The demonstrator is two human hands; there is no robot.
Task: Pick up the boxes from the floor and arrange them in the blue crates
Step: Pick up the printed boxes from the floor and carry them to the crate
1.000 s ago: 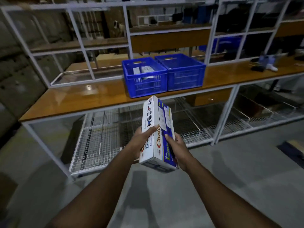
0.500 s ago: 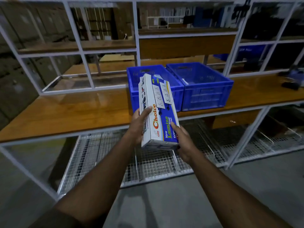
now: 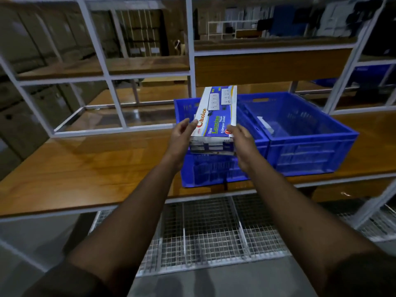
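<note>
Gripped at frame centre by left hand [image 3: 182,137] and right hand [image 3: 241,139]: extension-socket box [image 3: 216,116], above left blue crate [image 3: 214,170] on worktop [image 3: 85,168].

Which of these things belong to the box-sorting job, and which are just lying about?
Part of the job:
- white and blue cardboard box, held by the left hand and right hand
- left blue plastic crate, under the box
- right blue plastic crate, with a small white item inside

Just lying about:
- wooden shelf board
- wire mesh lower shelf
- white metal rack frame
</note>
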